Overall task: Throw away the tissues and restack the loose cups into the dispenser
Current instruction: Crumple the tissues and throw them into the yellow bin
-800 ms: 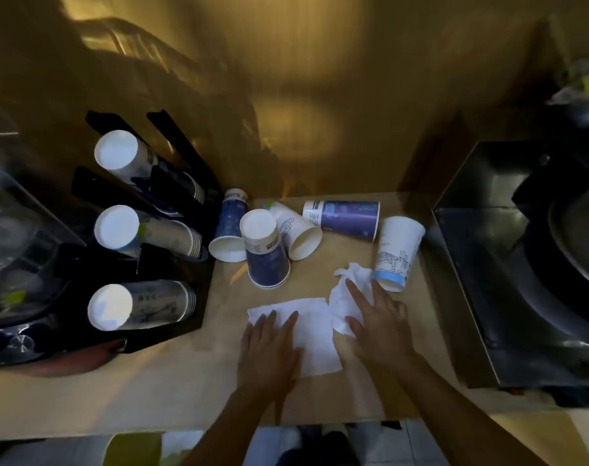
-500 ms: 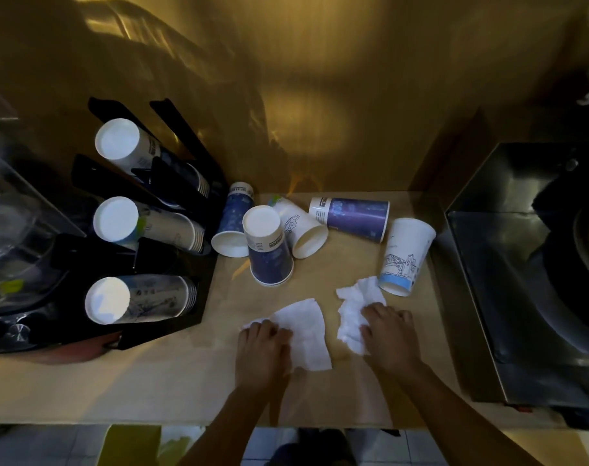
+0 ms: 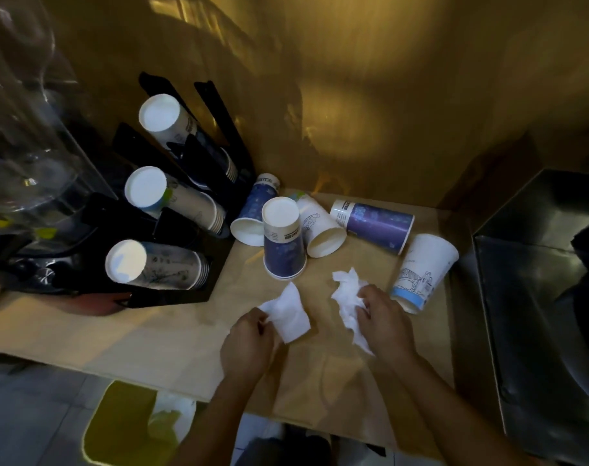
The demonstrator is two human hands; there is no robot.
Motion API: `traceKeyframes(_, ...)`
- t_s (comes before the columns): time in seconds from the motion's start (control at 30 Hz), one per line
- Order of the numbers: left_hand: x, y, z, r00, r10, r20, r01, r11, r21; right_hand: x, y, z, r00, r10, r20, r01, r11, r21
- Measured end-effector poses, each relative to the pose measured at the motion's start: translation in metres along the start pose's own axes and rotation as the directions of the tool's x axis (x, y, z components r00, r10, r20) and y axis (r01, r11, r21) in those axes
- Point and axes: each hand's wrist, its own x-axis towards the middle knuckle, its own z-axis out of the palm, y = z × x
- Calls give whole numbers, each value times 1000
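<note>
My left hand (image 3: 247,344) pinches a flat white tissue (image 3: 288,314) off the wooden counter (image 3: 172,341). My right hand (image 3: 383,322) grips a crumpled white tissue (image 3: 348,297). Behind them lie several loose paper cups: a blue cup (image 3: 283,242) standing upside down, a blue one (image 3: 256,211) and a white one (image 3: 320,227) on their sides, a purple cup (image 3: 373,223) lying flat, and a white cup (image 3: 422,270) upside down beside my right hand. The black cup dispenser (image 3: 172,227) at left holds three stacks of cups.
A yellow bin (image 3: 128,422) with white tissue inside stands on the floor below the counter's front edge. A dark metal appliance (image 3: 538,297) borders the counter on the right. Clear plastic containers (image 3: 20,139) sit at far left. A golden wall (image 3: 353,95) backs the counter.
Both hands went from lying flat on the tissues to closing on them; the tissues are bunched up and lifted. The camera view shifted slightly.
</note>
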Motion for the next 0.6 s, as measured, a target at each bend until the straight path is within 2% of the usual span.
traceKeyframes(0.07,-2,-3,-5,998,-59,-2,59,997,-52,-1,-9,2,999,-51,7,50,997,54)
traceKeyframes(0.3,-21,-25,-30,970,-231,-73,217,962,-166,-15,-47,14,977,-210,36,208,976,65)
traceKeyframes(0.47,-37,-56,-59,959,-263,-101,232,941,-246,-31,-85,34,963,-260,70,256,965,60)
traceKeyframes(0.6,-61,-99,-88,944,-303,-129,245,909,-338,-56,-127,60,912,-397,102,387,916,106)
